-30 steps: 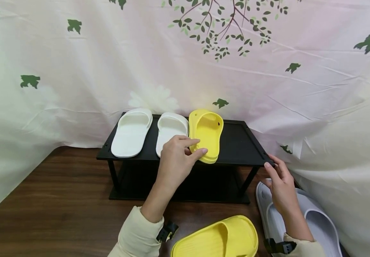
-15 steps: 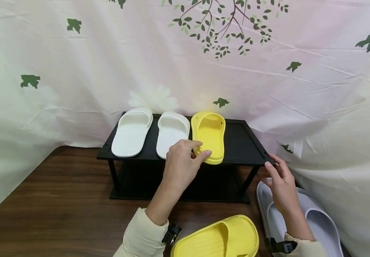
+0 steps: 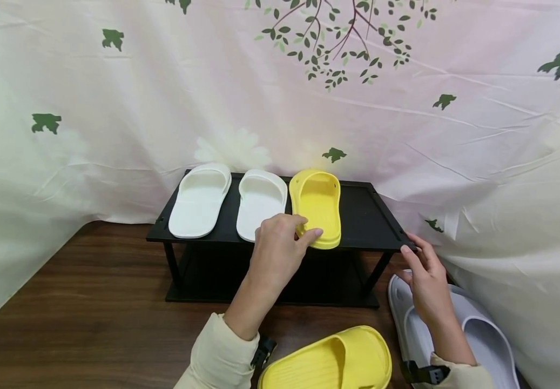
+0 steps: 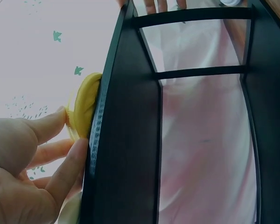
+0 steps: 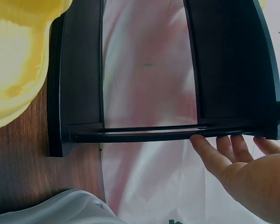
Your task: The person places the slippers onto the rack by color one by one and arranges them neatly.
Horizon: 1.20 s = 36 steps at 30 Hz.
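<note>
On the top shelf of a black two-tier shoe rack (image 3: pixel 364 216), a yellow slipper (image 3: pixel 316 197) lies with its toe toward the cloth. My left hand (image 3: pixel 277 248) pinches the slipper's heel at its left edge with thumb and fingertips. In the left wrist view, the fingers of that hand meet the yellow slipper (image 4: pixel 86 102) at the shelf's edge. My right hand (image 3: pixel 427 281) grips the front right corner of the rack. In the right wrist view, its fingers (image 5: pixel 210 156) lie along the rack's side rail, with the thumb mostly cut off by the frame.
Two white slippers, one on the far left (image 3: pixel 197 208) and one in the middle (image 3: pixel 260 205), lie left of the yellow one. Another yellow slipper (image 3: pixel 328 362) is on the wooden floor (image 3: pixel 90 302) in front. Grey slippers (image 3: pixel 486 346) lie beneath my right forearm. Printed cloth (image 3: pixel 163 108) hangs behind.
My left hand and the yellow slipper on the rack have shifted slightly to the right, away from the middle white slipper. The right hand stays at the rack's corner.
</note>
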Motion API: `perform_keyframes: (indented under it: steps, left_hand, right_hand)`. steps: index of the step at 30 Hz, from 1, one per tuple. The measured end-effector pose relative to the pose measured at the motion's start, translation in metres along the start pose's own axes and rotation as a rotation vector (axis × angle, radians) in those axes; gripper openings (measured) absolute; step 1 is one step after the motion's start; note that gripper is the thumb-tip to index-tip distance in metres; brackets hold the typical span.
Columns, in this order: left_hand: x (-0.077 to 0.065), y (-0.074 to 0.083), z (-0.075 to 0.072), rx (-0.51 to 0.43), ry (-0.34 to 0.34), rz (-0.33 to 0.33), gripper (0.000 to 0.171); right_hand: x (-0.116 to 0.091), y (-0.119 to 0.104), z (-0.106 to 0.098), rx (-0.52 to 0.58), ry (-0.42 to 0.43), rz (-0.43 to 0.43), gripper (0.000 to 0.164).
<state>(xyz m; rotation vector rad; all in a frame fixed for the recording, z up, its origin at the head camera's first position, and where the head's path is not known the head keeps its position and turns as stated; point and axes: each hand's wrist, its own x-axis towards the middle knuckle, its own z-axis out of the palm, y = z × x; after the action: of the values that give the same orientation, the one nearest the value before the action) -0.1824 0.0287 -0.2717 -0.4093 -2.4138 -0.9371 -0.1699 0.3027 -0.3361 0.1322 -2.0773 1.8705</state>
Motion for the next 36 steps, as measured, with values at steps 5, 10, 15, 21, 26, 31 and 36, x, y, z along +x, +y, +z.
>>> perform_keyframes:
  steps: [5,10,15,21,26,31,36]
  left_hand:
    - [0.001,-0.001,0.001,0.016,-0.019,0.010,0.031]
    - [0.000,-0.001,0.001,0.008,-0.019,0.015,0.031]
    - [0.000,-0.002,0.000,0.009,-0.017,0.020,0.030]
    - [0.000,-0.001,-0.002,0.015,-0.021,0.039,0.030]
    - [-0.002,0.000,-0.007,0.024,0.000,0.059,0.035]
    - [-0.006,0.002,-0.017,0.034,0.067,0.085,0.037]
    - [-0.009,0.003,-0.029,0.067,0.169,0.132,0.036]
  right_hand:
    - [0.000,0.001,0.001,0.001,-0.002,-0.015,0.051]
    - [0.001,0.001,0.001,0.008,-0.008,-0.022,0.051]
    - [0.001,0.001,0.001,0.014,-0.008,-0.012,0.051]
    - [0.000,-0.001,0.002,0.007,0.002,0.003,0.051]
    - [-0.002,0.000,0.000,-0.029,0.008,-0.005,0.051]
    - [-0.003,0.002,-0.005,-0.124,0.013,-0.041,0.050]
    - [-0.002,-0.001,-0.012,-0.287,0.038,-0.044,0.048]
